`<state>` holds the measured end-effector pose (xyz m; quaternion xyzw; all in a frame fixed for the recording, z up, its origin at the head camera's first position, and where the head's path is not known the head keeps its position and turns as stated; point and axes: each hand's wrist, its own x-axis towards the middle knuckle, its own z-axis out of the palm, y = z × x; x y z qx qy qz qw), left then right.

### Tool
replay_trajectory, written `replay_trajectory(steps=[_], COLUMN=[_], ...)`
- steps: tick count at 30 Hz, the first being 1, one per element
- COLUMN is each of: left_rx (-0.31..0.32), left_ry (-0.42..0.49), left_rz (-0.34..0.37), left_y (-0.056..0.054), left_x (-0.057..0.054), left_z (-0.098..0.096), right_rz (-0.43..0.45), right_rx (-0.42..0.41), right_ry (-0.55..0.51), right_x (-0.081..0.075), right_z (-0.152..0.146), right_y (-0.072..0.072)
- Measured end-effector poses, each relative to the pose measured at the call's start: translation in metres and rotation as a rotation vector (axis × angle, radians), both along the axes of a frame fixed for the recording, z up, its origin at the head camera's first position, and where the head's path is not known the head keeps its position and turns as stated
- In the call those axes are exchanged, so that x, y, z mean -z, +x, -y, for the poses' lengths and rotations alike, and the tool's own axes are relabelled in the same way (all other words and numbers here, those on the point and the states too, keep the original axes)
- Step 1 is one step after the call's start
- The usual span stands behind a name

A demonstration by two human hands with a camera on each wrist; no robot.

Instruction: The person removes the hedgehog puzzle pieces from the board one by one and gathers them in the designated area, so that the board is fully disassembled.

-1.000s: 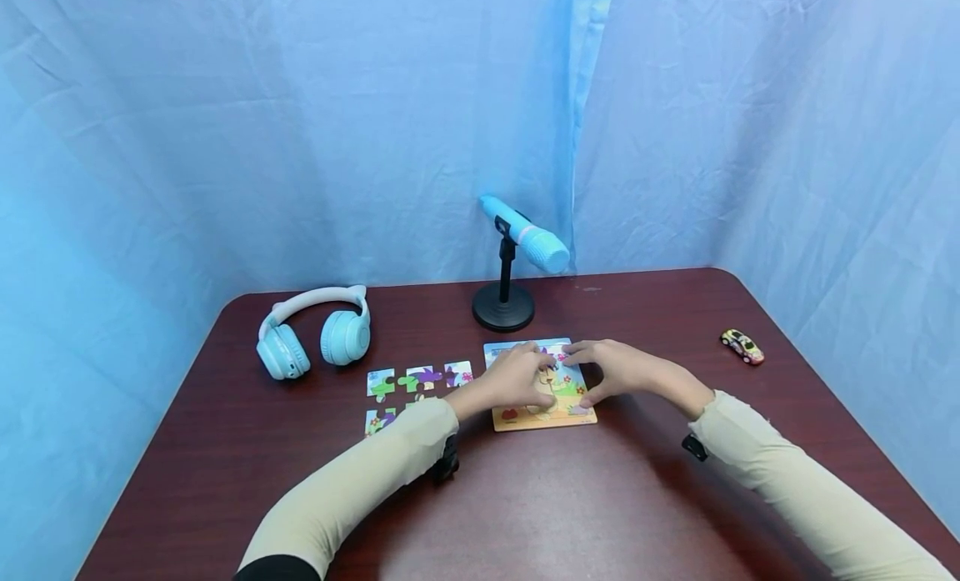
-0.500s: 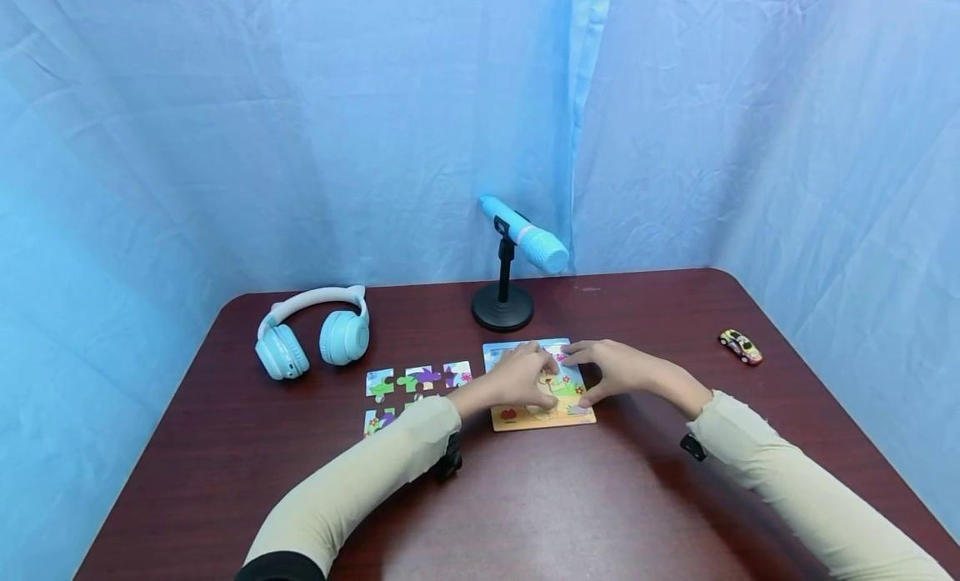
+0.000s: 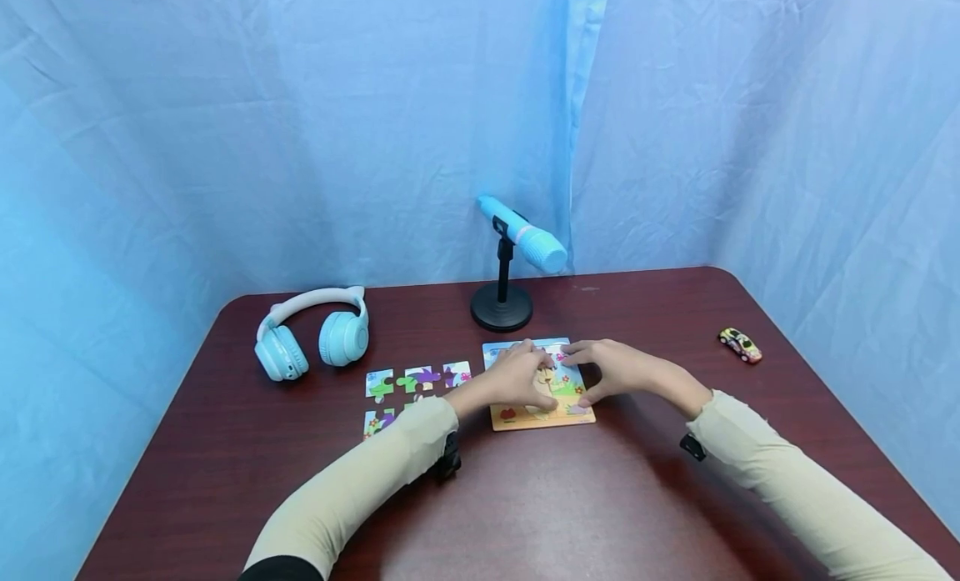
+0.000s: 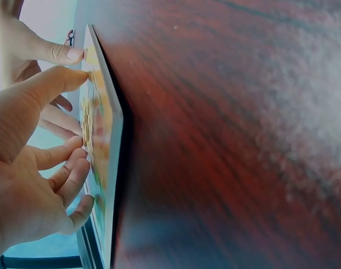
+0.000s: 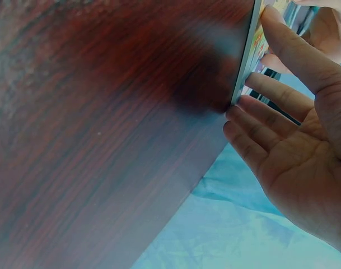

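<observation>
A colourful cartoon jigsaw puzzle board (image 3: 543, 420) lies flat on the brown table. My left hand (image 3: 517, 377) is over its middle; in the left wrist view the bent fingers (image 4: 75, 179) and the thumb touch the picture side, spread apart. My right hand (image 3: 618, 368) is at the board's right side. Its thumb rests on the face near the front, and the nearly straight fingers (image 5: 257, 126) reach along the far right edge. Left of the board lie several loose jigsaw pieces (image 3: 379, 384), partly hidden by the left sleeve. Part of the picture is hidden under the hands.
Behind the board a light blue microphone (image 3: 540, 246) stands on a black stand (image 3: 502, 306). Light blue headphones (image 3: 345, 338) lie at the back left. A small yellow toy car (image 3: 740, 345) is at the far right. Blue cloth (image 3: 300, 131) surrounds the table (image 3: 525, 514).
Almost nothing differs. Both hands stay over the board, with only a slight shift of the left fingers; the board and loose pieces keep their places.
</observation>
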<state>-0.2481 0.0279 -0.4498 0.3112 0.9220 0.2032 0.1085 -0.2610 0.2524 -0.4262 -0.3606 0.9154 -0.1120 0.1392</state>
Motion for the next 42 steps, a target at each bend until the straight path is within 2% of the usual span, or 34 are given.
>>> replay_trajectory(steps=[9,19,25,35,42], left_rx=[0.02,0.001,0.001,0.053,0.076], left_ry=[0.072,0.134,0.115,0.069,0.053], left_rz=[0.097,0.156,0.125,-0.008,-0.023], left_y=[-0.009,-0.013,-0.012,-0.012,-0.013], left_x=[0.005,0.001,0.0,0.0,0.0], left_z=[0.003,0.001,-0.001,0.001,0.003], right_rz=[0.007,0.023,0.026,0.026,0.019], right_rx=[0.0,0.023,0.021,0.014,0.015], right_ry=[-0.003,-0.006,-0.02,-0.018,-0.016], right_x=[0.0,0.003,0.005,0.004,0.004], right_z=[-0.002,-0.004,-0.004,-0.004,-0.003], right_y=[0.001,-0.002,-0.002,-0.001,-0.001])
